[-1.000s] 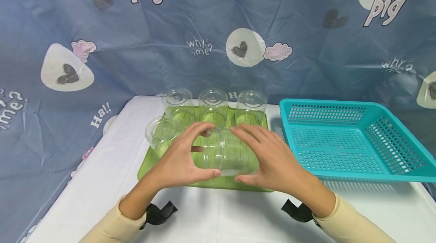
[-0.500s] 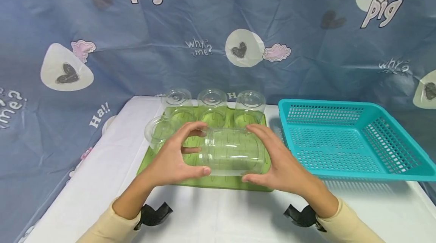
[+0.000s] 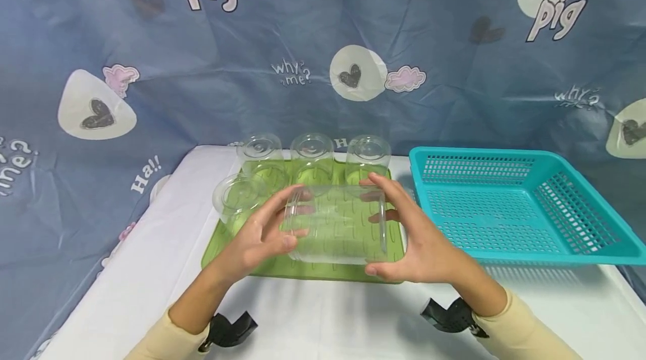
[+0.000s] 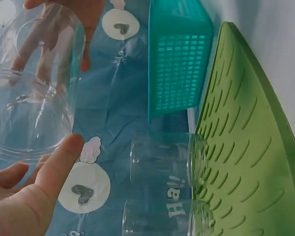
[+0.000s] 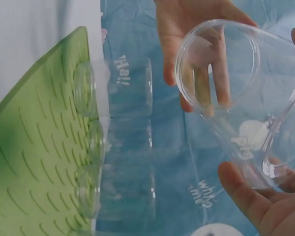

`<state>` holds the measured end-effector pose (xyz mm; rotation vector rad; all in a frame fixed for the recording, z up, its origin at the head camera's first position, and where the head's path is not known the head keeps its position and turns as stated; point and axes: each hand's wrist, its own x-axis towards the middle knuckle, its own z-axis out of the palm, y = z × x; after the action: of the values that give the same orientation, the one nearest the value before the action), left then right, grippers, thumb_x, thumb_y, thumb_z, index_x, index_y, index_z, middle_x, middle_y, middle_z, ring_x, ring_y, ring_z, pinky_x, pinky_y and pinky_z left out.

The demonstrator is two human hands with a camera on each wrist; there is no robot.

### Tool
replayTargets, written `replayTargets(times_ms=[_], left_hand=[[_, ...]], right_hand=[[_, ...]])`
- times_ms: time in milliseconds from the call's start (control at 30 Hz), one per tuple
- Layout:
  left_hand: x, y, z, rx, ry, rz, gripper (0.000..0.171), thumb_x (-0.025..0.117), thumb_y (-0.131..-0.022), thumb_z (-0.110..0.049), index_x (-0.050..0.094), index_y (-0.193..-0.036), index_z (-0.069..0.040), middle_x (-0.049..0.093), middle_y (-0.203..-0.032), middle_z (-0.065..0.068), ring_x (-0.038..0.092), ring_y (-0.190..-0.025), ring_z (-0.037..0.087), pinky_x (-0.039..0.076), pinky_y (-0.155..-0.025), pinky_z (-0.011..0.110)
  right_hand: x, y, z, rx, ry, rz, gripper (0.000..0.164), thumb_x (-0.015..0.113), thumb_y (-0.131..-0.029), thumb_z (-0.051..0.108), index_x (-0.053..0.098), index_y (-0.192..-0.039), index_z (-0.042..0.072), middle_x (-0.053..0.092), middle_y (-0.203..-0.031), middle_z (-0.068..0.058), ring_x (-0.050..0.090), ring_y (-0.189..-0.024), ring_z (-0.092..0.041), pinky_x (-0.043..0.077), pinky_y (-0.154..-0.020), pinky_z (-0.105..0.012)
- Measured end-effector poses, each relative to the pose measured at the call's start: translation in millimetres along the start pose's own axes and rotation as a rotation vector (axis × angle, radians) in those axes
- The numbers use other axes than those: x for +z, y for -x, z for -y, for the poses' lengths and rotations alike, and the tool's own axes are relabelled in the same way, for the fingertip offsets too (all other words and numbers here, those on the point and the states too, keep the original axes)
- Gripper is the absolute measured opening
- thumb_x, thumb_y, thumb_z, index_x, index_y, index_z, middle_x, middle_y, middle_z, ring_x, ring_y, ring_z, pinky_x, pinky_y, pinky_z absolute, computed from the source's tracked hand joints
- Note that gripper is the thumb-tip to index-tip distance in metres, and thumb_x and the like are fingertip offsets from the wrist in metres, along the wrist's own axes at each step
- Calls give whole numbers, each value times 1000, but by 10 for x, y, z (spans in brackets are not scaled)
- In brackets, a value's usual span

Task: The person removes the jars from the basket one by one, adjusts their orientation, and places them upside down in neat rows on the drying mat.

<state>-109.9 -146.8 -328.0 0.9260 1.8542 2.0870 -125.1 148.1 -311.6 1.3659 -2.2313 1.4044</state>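
Observation:
A clear jar (image 3: 338, 228) lies sideways in the air above a green ridged mat (image 3: 219, 245). My left hand (image 3: 252, 242) holds its rim end, thumb in front and fingers behind, visible through the clear wall. At the base end, my right hand (image 3: 426, 245) grips with the thumb low and the fingers over the top and behind. The left wrist view has the left thumb against the edge of the jar (image 4: 29, 113). In the right wrist view the round mouth of the jar (image 5: 182, 73) faces the left hand (image 5: 187, 19).
Three clear jars (image 3: 312, 155) stand upside down along the mat's back edge. Another clear jar (image 3: 237, 197) stands at the mat's left, near my left hand. A turquoise perforated basket (image 3: 499, 211) sits right of the mat on the white table (image 3: 323, 321). Printed cloth (image 3: 303, 23) hangs behind.
The jar has gone from partly covered by my hands to fully spanning between them. My hands have moved apart, the right one toward the base end. The head view has shifted slightly.

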Motion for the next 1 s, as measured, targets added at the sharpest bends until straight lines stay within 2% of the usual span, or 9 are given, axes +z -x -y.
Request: replayTargets(times_ms=[133, 333, 467, 567, 633, 733, 833, 900, 1000], left_hand=[[38, 54, -47, -8, -242, -45, 74, 64, -94, -12, 24, -155, -4, 31, -154, 22, 42, -140, 34, 48, -110, 48], [119, 259, -225, 162, -974, -260, 68, 76, -85, -18, 46, -146, -13, 52, -144, 6, 56, -128, 24, 50, -108, 32], [-89, 402, -267, 422, -1146, -345, 48, 64, -95, -30, 59, -132, 1, 62, -130, 16, 59, -119, 26, 41, -113, 18], [-424, 550, -245, 472, -1224, -407, 47, 55, -99, -35, 65, -121, 5, 66, -119, 20, 59, -112, 29, 36, -116, 15], [-672, 693, -212, 374, -1272, -438, 39, 61, -95, -25, 66, -120, 4, 67, -117, 19, 59, -110, 31, 35, -113, 12], [-972, 913, -129, 97, -1331, -422, 39, 69, -87, -12, 63, -122, 3, 66, -118, 19, 60, -108, 34, 45, -102, 23], [-1134, 1056, -4, -171, -1368, -307, 46, 73, -84, -9, 59, -126, 4, 64, -121, 22, 61, -112, 40, 50, -94, 43], [-1182, 1099, 90, -282, -1357, -214, 48, 72, -86, -13, 57, -127, 8, 61, -124, 27, 58, -116, 47, 48, -95, 59], [-1181, 1108, 202, -393, -1347, -122, 55, 72, -87, -20, 55, -130, 11, 58, -129, 31, 55, -120, 51, 46, -100, 63]], right_hand=[[-61, -19, 42, 35, 49, 25, 117, 92, -64, 28, 23, -156, 4, 36, -154, -10, 49, -132, -21, 58, -92, -33], [-222, 4, 92, 145, 211, 149, 120, 93, -60, 27, 24, -158, 18, 36, -154, -3, 46, -132, -17, 56, -95, -32], [-357, 29, 112, 174, 353, 216, 120, 93, -60, 32, 23, -158, 22, 37, -154, -3, 48, -131, -19, 58, -90, -36], [-462, 13, 121, 183, 436, 232, 120, 93, -61, 34, 24, -158, 24, 38, -153, -4, 49, -131, -23, 56, -90, -44], [-536, -12, 128, 198, 479, 246, 118, 92, -63, 36, 24, -158, 26, 38, -154, -5, 46, -135, -27, 54, -95, -52], [-656, -67, 149, 229, 540, 287, 116, 92, -65, 38, 23, -158, 28, 37, -154, -5, 41, -140, -33, 48, -100, -62], [-768, -148, 173, 255, 591, 351, 116, 91, -65, 39, 23, -158, 28, 38, -154, -7, 41, -140, -35, 47, -102, -62], [-816, -219, 184, 275, 624, 401, 114, 91, -66, 40, 24, -158, 28, 39, -153, -7, 45, -137, -34, 48, -101, -60], [-851, -339, 183, 302, 654, 471, 111, 89, -68, 43, 25, -157, 27, 40, -152, -8, 50, -132, -32, 51, -100, -56]])
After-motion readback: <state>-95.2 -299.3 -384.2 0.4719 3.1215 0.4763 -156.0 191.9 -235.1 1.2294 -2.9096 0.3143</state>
